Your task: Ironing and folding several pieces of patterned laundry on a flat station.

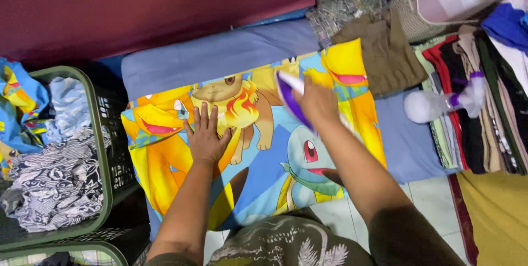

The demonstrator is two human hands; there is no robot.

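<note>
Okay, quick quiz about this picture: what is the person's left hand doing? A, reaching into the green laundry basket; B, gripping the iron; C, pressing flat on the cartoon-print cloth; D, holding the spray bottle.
C: the left hand lies palm down, fingers spread, on the cartoon-print cloth, while the right hand grips the purple and white iron and the spray bottle lies untouched at the side.

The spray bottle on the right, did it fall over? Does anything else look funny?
Yes, the spray bottle lies on its side across the folded clothes stack rather than standing. No spill shows. Otherwise nothing stands out: the cartoon cloth lies flat under the left hand.
</note>
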